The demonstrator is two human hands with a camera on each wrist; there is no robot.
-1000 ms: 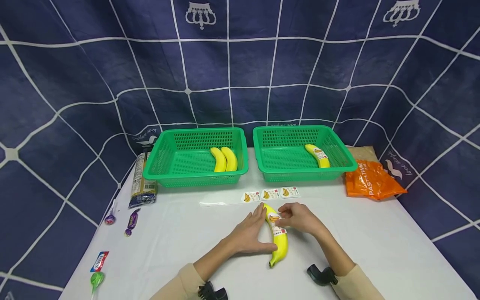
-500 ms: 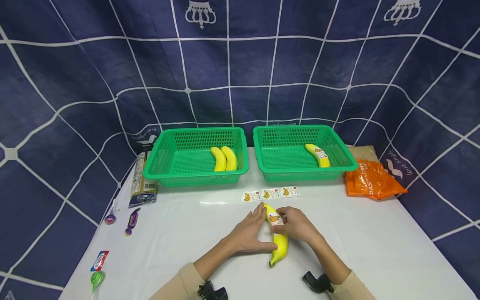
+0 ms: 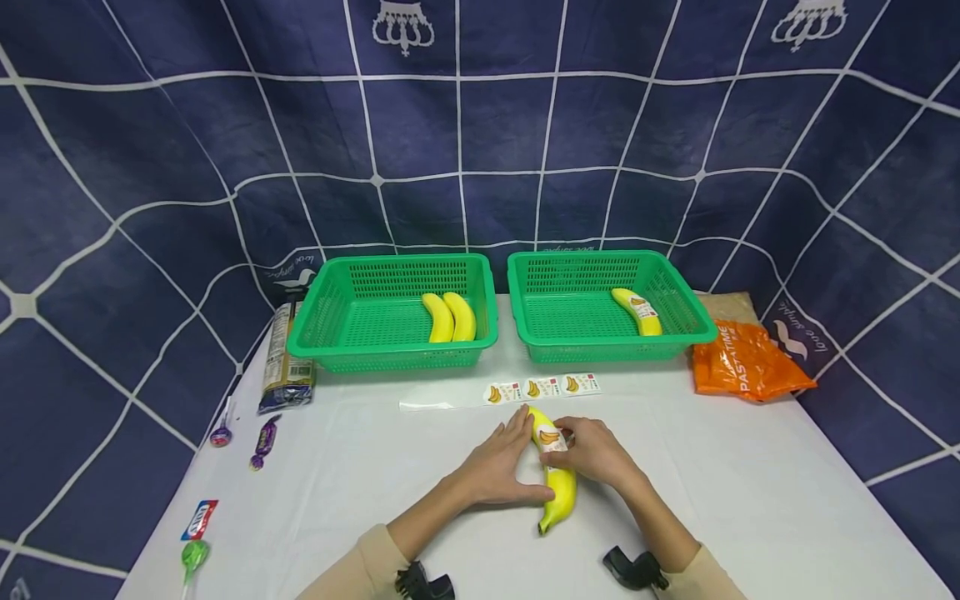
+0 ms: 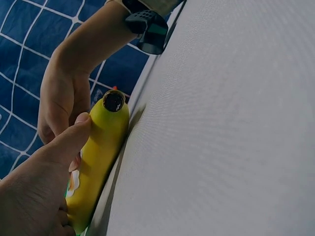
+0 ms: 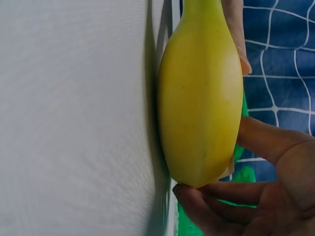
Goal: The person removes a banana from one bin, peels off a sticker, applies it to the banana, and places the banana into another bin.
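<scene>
A yellow banana [image 3: 561, 492] lies on the white table with a banana-printed sticker [image 3: 550, 436] on its upper side. From the left, my left hand [image 3: 491, 467] steadies it, fingertips at the far end and thumb on the lower part near the stem. My right hand [image 3: 596, 450] holds its right side around the middle, thumb on top over the sticker's lower part and fingers down the side. The left wrist view shows the banana [image 4: 101, 157] stem-end first, with the left thumb on its side. In the right wrist view the banana [image 5: 202, 98] hides most of the sticker.
Behind stand two green baskets, the left one [image 3: 360, 354] with two bananas, the right one [image 3: 600, 346] with one stickered banana. A strip of stickers [image 3: 542, 388] lies before them. Candies [image 3: 264, 442] and a dark package [image 3: 288, 367] lie left, an orange pasta bag [image 3: 746, 358] right.
My right hand has moved slightly down and left onto the banana, its thumb now over the lower part of the sticker. The left hand and the banana have stayed put.
</scene>
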